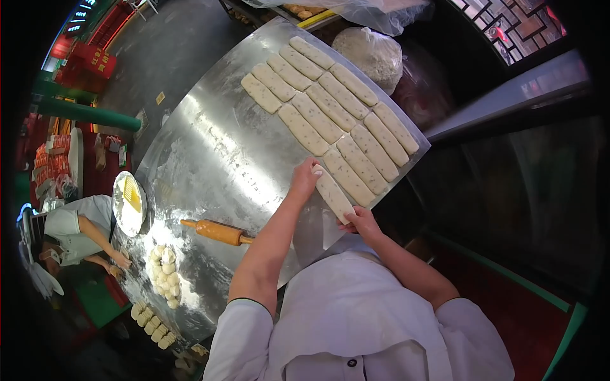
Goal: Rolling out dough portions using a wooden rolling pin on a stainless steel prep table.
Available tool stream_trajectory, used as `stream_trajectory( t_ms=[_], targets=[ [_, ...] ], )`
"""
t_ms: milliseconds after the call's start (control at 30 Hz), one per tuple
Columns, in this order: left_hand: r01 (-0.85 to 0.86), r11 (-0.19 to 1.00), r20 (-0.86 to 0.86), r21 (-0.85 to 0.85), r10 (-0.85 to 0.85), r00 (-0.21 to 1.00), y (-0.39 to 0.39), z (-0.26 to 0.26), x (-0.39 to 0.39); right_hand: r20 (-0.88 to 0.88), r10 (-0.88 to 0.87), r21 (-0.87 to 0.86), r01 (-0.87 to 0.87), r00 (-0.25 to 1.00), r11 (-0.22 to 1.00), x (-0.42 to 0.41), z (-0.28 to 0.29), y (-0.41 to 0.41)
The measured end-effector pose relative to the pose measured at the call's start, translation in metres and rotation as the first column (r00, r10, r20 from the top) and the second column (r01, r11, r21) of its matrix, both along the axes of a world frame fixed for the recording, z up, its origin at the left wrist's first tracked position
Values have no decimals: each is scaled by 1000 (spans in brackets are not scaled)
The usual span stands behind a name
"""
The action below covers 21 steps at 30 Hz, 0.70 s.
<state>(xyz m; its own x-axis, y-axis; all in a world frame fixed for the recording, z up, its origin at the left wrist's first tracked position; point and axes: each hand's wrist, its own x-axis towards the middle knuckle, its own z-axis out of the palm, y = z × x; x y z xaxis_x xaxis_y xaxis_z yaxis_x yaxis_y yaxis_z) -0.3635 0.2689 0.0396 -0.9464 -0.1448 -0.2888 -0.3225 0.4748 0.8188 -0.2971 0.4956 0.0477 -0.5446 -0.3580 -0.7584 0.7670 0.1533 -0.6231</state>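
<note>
An oblong piece of speckled dough [333,194] lies between my two hands, beside rows of similar flat pieces on the steel worktable [214,119]. My left hand [307,178] pinches its upper end with thumb and fingers. At the lower end, my right hand [360,221] has the thumb on top and fingers beneath, by the table's near edge. A wooden rolling pin [218,232] rests on the steel to the left of my left forearm, which hides part of its near handle.
Small dough balls [165,276] and cut dough pieces [152,325] sit at the left. A co-worker's hand [121,259] is at the far left edge, near a round metal tray [129,204]. A large bagged dough mass [369,57] stands behind the dough rows.
</note>
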Motion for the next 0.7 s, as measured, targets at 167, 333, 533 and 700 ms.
stream_trajectory(
  t_ms=[167, 333, 533, 700],
  targets=[
    [31, 992, 30, -119, -27, 999, 9, -1, -6, 31, 15, 3, -15, 999, 1000, -4, -3, 10],
    [15, 995, -171, -100, -32, 985, 9, -8, -5, 43, 15, 13, -15, 999, 1000, -11, -3, 9],
    [-215, 974, -116, -76, 206, 972, 11, 0, -3, 24, 128, 262, -129, 992, 956, -23, 11, 18],
    [-113, 969, -291, -219, 46, 956, 13, -2, 4, -79, 111, 135, -100, 991, 986, -14, -9, 23]
  ],
)
